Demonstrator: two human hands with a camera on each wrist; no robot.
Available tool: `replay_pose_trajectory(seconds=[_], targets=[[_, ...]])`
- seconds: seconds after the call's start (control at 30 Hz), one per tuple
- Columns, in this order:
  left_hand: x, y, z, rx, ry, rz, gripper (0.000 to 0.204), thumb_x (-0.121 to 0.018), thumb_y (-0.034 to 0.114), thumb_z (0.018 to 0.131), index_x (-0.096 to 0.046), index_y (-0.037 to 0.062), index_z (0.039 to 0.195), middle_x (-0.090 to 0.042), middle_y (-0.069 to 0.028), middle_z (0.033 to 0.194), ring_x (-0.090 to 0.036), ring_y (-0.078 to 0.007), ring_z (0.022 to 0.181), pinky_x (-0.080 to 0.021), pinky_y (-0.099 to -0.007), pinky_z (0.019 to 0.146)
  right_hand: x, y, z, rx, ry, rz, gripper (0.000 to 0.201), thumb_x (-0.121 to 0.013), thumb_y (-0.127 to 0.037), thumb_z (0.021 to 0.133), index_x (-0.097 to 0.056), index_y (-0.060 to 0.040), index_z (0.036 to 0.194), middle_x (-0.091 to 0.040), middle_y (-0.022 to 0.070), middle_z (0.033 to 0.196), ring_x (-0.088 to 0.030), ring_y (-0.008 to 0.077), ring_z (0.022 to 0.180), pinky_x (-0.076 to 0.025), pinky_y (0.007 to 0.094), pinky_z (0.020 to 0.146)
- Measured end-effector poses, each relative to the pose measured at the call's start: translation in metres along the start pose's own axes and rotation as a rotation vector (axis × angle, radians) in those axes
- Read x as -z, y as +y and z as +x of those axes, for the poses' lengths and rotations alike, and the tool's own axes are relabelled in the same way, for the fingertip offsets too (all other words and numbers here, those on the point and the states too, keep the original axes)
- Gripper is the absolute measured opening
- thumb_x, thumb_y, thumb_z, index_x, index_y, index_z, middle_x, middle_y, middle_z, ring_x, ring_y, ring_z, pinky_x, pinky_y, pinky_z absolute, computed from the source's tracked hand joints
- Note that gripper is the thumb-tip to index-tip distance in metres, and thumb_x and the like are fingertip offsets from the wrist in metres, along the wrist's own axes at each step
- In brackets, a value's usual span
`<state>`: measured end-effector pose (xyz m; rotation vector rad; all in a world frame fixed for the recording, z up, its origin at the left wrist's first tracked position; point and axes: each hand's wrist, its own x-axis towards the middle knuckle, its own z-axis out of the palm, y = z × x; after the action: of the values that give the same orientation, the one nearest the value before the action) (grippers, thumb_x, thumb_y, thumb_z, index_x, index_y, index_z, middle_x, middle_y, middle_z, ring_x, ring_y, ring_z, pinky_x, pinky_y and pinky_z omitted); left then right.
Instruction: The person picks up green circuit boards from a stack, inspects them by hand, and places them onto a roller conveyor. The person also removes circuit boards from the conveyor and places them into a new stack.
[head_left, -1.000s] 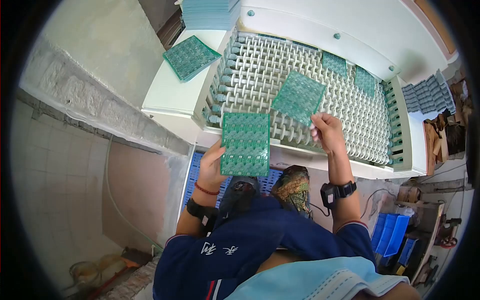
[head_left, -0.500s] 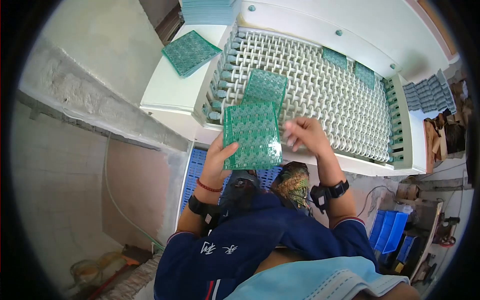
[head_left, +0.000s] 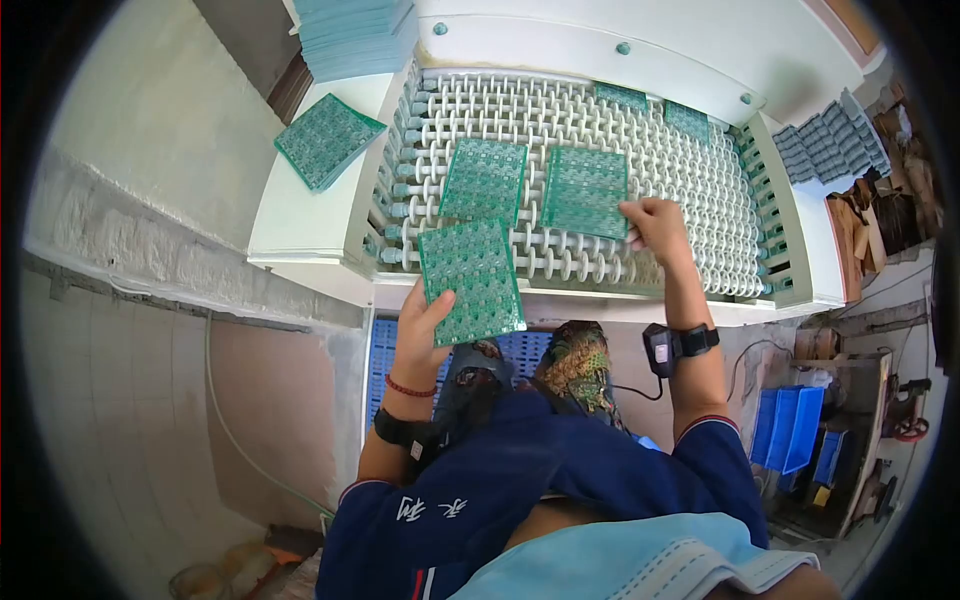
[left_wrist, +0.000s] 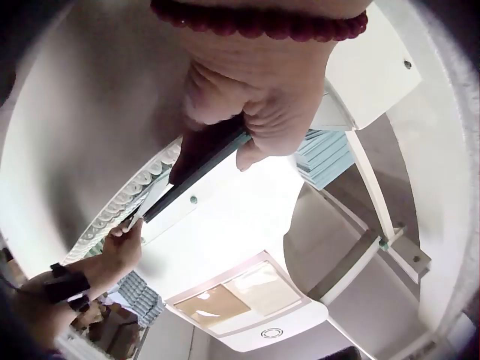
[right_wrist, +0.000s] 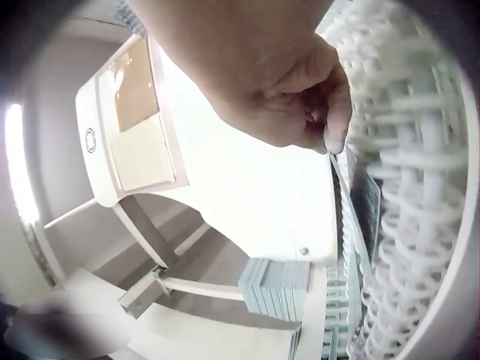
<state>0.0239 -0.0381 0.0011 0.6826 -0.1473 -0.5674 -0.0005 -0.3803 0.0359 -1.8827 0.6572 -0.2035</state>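
In the head view my left hand (head_left: pixel 420 325) grips a stack of green circuit boards (head_left: pixel 472 282), thumb on top, before the machine's front edge. The left wrist view shows this stack edge-on as a dark slab (left_wrist: pixel 199 171). My right hand (head_left: pixel 656 230) pinches a single circuit board (head_left: pixel 587 190) by its near right corner, over the white roller conveyor (head_left: pixel 710 215). Seen from the right wrist, that thin board (right_wrist: pixel 350 199) hangs from thumb and fingertips, tilted above the rollers. Another circuit board (head_left: pixel 484 178) lies on the rollers just left of it.
More circuit boards (head_left: pixel 328 140) are piled on the white left ledge, near a tall stack of light-blue sheets (head_left: pixel 358 40). Two boards (head_left: pixel 687 122) lie at the conveyor's far side by the white cover. Grey ridged racks (head_left: pixel 830 150) stand at right; blue bins (head_left: pixel 787 428) sit lower right.
The earlier board went from my right hand onto the rollers at left. My right hand came to the stack, then moved right with another board. The head view has shifted slightly.
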Motion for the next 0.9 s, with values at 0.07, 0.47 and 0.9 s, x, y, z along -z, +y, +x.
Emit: replay_pose_trajectory(seconds=[0.07, 0.47, 0.9], targets=[[-0.001, 0.000, -0.005, -0.011, 0.000, 0.000, 0.042, -0.050, 0.001, 0.088, -0.038, -0.0033, 0.129, -0.053, -0.0152, 0.120, -0.056, -0.0234, 0.105, -0.047, -0.0378, 0.089, 0.023, 0.007, 0.005, 0.032, 0.047, -0.035, 0.028, -0.065, -0.021, 0.082, -0.064, 0.0045, 0.071, -0.057, 0.0050, 0.054, -0.053, 0.0098, 0.043, -0.042, 0.0235, 0.038], [-0.012, -0.001, -0.005, 0.042, -0.075, -0.174, 0.048, -0.042, 0.012, 0.089, -0.032, -0.0068, 0.132, -0.049, -0.0195, 0.125, -0.052, -0.0288, 0.112, -0.044, -0.0409, 0.095, 0.196, 0.088, 0.037, -0.003, 0.420, -0.554, 0.034, -0.070, -0.031, 0.075, -0.070, 0.0008, 0.085, -0.061, 0.0086, 0.059, -0.057, 0.0146, 0.054, -0.044, 0.0304, 0.055], [-0.016, -0.004, -0.007, 0.070, -0.114, -0.085, 0.052, -0.042, 0.015, 0.086, -0.031, -0.0098, 0.131, -0.049, -0.0213, 0.125, -0.053, -0.0293, 0.111, -0.042, -0.0394, 0.095, 0.033, 0.005, 0.007, 0.673, 0.071, -0.854, 0.056, -0.066, -0.044, 0.077, -0.058, -0.0049, 0.117, -0.051, 0.0215, 0.123, -0.052, 0.0349, 0.111, -0.044, 0.0397, 0.092]])
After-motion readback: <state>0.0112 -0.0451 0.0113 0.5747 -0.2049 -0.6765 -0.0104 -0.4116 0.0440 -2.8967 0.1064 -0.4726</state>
